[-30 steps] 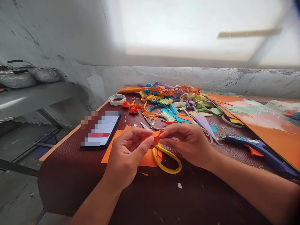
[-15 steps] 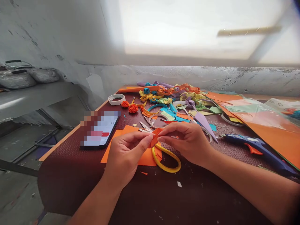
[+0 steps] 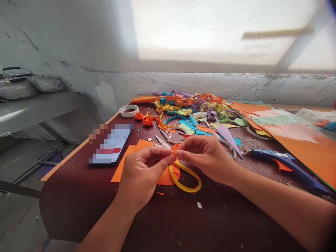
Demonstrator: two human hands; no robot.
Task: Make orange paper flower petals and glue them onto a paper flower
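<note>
Between my two hands is a small piece of orange paper (image 3: 175, 147), mostly covered by the fingers. My left hand (image 3: 143, 173) pinches its left side between thumb and fingertips. On the other side, my right hand (image 3: 203, 155) pinches it with thumb and forefinger, the fingertips nearly meeting the left ones. Orange paper sheets (image 3: 126, 161) lie flat on the table beneath the hands. A yellow ring-shaped band (image 3: 187, 190) rests partly on them. Scissors (image 3: 162, 141) lie just behind the fingers, their handles hidden.
A phone (image 3: 112, 145) lies left, with a tape roll (image 3: 129, 110) and orange paper flowers (image 3: 147, 120) behind it. A blue glue gun (image 3: 286, 162) is at right, beside orange sheets (image 3: 301, 147). Coloured paper strips (image 3: 189, 105) are heaped at the back of the table (image 3: 86, 206).
Both hands still hold the orange paper. My right fingertips have closed in toward the left ones, and less of the paper shows. The whole view has shifted slightly.
</note>
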